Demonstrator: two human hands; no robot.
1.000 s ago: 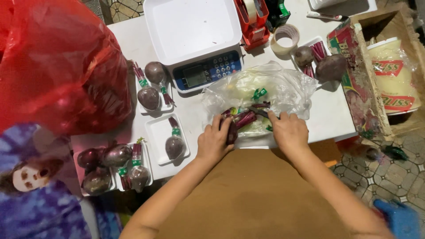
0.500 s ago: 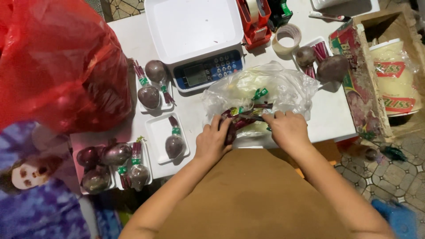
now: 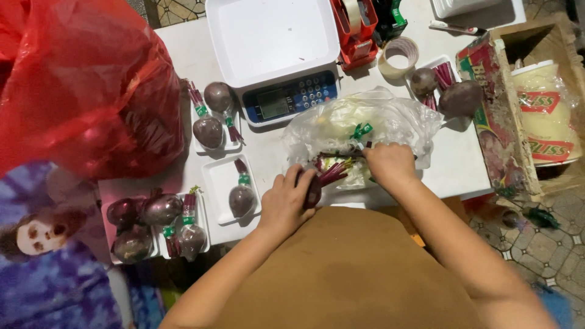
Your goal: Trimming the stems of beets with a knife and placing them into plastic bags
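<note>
My left hand [image 3: 286,201] grips a dark red beetroot [image 3: 313,191] at the near edge of the white table [image 3: 268,152]. Its purple stems [image 3: 334,172] point right toward my right hand [image 3: 390,167], which pinches the stem ends beside a clear plastic bag [image 3: 365,125]. A green band [image 3: 362,130] shows inside the bag. What else my right fingers hold is hidden.
A white digital scale [image 3: 274,49] stands behind the bag. White trays [image 3: 218,183] with banded beetroots [image 3: 242,198] lie left. A big red plastic bag [image 3: 79,85] fills the far left. Tape dispenser [image 3: 356,27], tape roll [image 3: 398,55] and a cardboard box [image 3: 499,116] are right.
My left hand has shifted slightly toward me with the beetroot, and my right hand has moved a little right along the stems.
</note>
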